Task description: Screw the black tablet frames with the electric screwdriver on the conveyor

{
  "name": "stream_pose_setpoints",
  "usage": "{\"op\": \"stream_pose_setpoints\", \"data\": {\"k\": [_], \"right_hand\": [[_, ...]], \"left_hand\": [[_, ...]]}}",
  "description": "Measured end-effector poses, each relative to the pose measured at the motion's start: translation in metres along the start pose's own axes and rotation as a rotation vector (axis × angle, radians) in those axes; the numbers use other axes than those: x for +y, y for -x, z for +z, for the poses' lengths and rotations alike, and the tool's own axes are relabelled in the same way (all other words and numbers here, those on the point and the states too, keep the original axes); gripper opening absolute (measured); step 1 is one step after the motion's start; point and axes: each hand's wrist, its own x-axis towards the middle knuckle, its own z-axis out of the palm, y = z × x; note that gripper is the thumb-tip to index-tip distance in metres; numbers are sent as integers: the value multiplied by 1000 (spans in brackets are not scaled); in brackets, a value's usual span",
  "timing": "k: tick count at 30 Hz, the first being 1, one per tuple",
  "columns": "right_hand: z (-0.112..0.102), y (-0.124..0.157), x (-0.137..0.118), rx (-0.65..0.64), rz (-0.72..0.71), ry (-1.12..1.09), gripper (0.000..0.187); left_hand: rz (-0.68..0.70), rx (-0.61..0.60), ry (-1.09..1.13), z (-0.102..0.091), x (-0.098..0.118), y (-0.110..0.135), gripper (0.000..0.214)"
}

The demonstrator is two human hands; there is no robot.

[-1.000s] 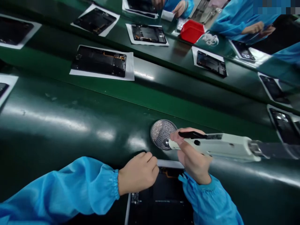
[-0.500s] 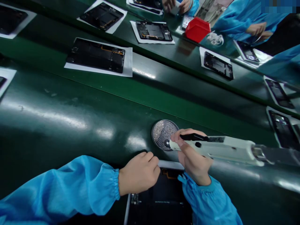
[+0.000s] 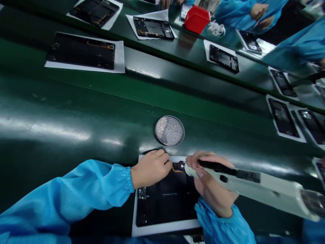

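My right hand (image 3: pixel 213 179) is wrapped round a pale electric screwdriver (image 3: pixel 264 188) with a black lever. Its metal nose points left at the upper part of an open black tablet (image 3: pixel 167 200); whether the bit touches it I cannot tell. The tablet lies on a white sheet (image 3: pixel 149 230). Over the tablet's top left edge rests my left hand (image 3: pixel 153 167), fingers curled and closed near the screwdriver's tip; what they hold, if anything, is hidden. Just beyond both hands stands a round dish (image 3: pixel 169 130) with a dimpled plate and many tiny screws on its left side.
Several opened tablets on white sheets, one of them a large tablet (image 3: pixel 81 51), lie along the green bench (image 3: pixel 76 98). A red bin (image 3: pixel 197 19) stands at the back beside a white cable (image 3: pixel 216 29). Co-workers in blue sleeves (image 3: pixel 236 13) work at the far side.
The screwdriver's tip has left the dish of screws and come down to the tablet's upper part. My left hand stays curled by the tablet's edge. The view has shifted.
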Motion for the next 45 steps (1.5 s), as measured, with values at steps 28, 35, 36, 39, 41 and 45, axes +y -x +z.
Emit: {"op": "stream_pose_setpoints", "data": {"k": [28, 35, 36, 39, 41, 45], "right_hand": [[7, 3, 11, 1, 51, 77, 22], [12, 0, 9, -59, 28, 33, 24], [12, 0, 9, -67, 25, 24, 24], [11, 2, 11, -79, 20, 23, 22], [9, 1, 9, -81, 20, 29, 22], [11, -17, -4, -26, -34, -19, 28]], "left_hand": [[77, -69, -188, -12, 23, 9, 22], [72, -30, -177, -12, 23, 10, 24], [71, -26, -174, -12, 24, 10, 24], [65, -14, -164, -11, 24, 11, 23], [65, -9, -160, -9, 24, 12, 22], [73, 25, -168, -8, 23, 14, 24]]}}
